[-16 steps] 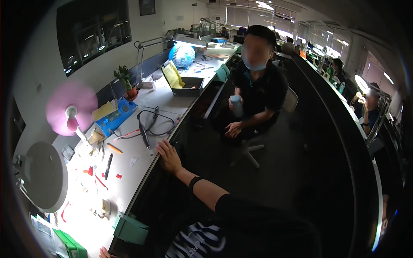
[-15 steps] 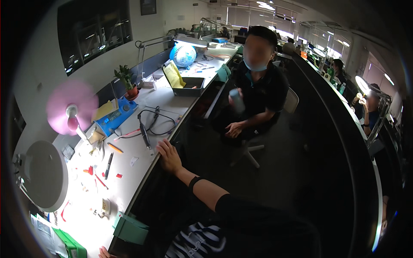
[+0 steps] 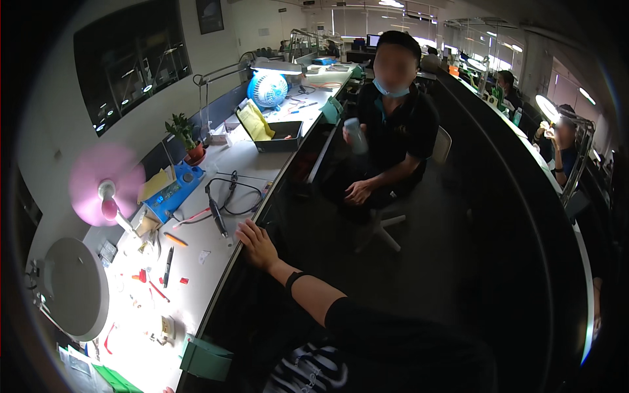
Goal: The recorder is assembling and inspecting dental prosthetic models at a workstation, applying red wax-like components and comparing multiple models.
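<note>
My right hand [image 3: 258, 246] rests palm down on the bench's front edge, its fingers stretched out and nothing in them. A black band circles that wrist. Just beyond the fingertips lies a black corded handpiece [image 3: 217, 219], its cable [image 3: 246, 187] looped behind it. Left of the hand are a dark pen [image 3: 168, 267], an orange stick [image 3: 175, 240] and a scrap of white film [image 3: 204, 257]. Small red pieces [image 3: 140, 276] and a small pale pot [image 3: 166, 327] sit under bright lamp light. Of my left hand [image 3: 169, 390] only a sliver shows at the lower edge; its fingers are hidden.
A seated co-worker [image 3: 393, 124] faces me, holding a pale blue bottle [image 3: 356, 136]. Along the bench stand a spinning pink fan [image 3: 107, 190], a round lamp [image 3: 73, 288], a blue device [image 3: 173, 193], a potted plant [image 3: 194, 152], and an opened case [image 3: 282, 139]. A green box [image 3: 206, 358] juts from the edge.
My view has shifted slightly, and the left hand has mostly slipped out below the frame. The co-worker's bottle is a little higher and sharper. My right hand stays on the bench edge.
</note>
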`<act>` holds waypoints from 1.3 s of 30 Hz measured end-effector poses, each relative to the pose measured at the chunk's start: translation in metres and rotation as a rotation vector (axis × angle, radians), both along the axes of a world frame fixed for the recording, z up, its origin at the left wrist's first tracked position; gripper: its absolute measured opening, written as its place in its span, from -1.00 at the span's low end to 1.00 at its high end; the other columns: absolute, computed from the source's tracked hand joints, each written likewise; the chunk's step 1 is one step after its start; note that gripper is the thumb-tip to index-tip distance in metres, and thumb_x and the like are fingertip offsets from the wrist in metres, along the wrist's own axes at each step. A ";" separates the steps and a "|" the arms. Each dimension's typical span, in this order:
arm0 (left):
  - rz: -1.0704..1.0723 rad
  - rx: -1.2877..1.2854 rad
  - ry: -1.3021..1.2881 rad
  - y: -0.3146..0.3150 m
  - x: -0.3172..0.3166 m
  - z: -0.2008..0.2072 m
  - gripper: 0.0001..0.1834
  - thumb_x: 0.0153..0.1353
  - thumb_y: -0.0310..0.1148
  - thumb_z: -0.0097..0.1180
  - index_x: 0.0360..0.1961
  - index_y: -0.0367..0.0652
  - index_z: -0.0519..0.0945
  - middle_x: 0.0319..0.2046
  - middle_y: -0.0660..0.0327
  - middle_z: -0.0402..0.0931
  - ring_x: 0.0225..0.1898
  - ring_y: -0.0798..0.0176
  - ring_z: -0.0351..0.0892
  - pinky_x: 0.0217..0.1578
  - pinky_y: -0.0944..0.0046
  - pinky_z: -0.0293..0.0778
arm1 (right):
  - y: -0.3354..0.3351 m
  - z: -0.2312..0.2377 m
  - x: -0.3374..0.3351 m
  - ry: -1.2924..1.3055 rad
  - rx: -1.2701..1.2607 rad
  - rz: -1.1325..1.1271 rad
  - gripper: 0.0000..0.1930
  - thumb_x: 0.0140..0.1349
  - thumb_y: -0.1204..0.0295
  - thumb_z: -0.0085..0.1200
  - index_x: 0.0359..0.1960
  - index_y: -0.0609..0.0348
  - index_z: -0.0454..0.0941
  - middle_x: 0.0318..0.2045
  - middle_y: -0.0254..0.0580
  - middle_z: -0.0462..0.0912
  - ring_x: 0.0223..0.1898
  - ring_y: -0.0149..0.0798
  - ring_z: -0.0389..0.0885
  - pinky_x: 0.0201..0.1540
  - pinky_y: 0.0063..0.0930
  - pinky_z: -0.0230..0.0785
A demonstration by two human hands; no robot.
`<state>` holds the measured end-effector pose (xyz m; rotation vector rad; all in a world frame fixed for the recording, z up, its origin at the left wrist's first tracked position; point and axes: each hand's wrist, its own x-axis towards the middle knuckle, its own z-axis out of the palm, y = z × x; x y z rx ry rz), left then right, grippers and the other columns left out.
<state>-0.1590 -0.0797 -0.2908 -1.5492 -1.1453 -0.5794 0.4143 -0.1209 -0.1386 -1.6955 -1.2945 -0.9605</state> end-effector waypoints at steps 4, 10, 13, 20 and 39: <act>-0.011 0.026 0.005 0.008 -0.004 0.004 -0.58 0.49 -0.31 -0.12 0.18 -0.40 0.52 0.16 -0.40 0.43 0.17 -0.59 0.43 0.12 -0.51 0.47 | -0.003 0.001 -0.001 0.017 -0.011 -0.016 -0.29 0.11 0.53 0.07 0.39 0.05 0.27 0.45 -0.08 0.28 0.52 0.10 0.16 0.36 0.00 0.22; -0.052 0.077 0.005 0.032 0.007 0.019 -0.58 0.48 -0.30 -0.11 0.18 -0.39 0.53 0.16 -0.40 0.43 0.16 -0.58 0.43 0.12 -0.51 0.47 | 0.000 -0.004 0.002 0.014 -0.001 -0.041 -0.29 0.17 0.50 0.04 0.44 0.01 0.26 0.49 -0.13 0.23 0.56 0.00 0.11 0.37 -0.04 0.21; -0.071 0.103 0.003 0.044 0.011 0.025 -0.58 0.48 -0.30 -0.11 0.17 -0.39 0.53 0.16 -0.39 0.43 0.16 -0.58 0.43 0.12 -0.50 0.46 | -0.001 -0.001 0.000 0.012 -0.020 -0.033 -0.25 0.14 0.51 0.07 0.44 0.04 0.21 0.48 -0.08 0.23 0.55 0.07 0.12 0.37 0.00 0.20; -0.113 0.193 -0.035 0.080 0.041 0.051 -0.58 0.47 -0.28 -0.10 0.17 -0.38 0.54 0.16 -0.38 0.43 0.16 -0.57 0.43 0.13 -0.50 0.45 | -0.005 0.001 -0.003 0.004 -0.017 -0.067 -0.31 0.22 0.48 0.01 0.46 0.02 0.23 0.50 -0.12 0.22 0.58 -0.03 0.08 0.35 -0.09 0.23; -0.148 0.405 -0.108 0.144 0.078 0.120 -0.57 0.46 -0.25 -0.08 0.15 -0.36 0.55 0.16 -0.36 0.42 0.14 -0.55 0.44 0.13 -0.50 0.43 | -0.015 0.008 -0.014 0.062 -0.076 -0.094 -0.27 0.21 0.47 0.04 0.48 -0.01 0.21 0.51 -0.16 0.22 0.59 -0.07 0.06 0.30 -0.13 0.28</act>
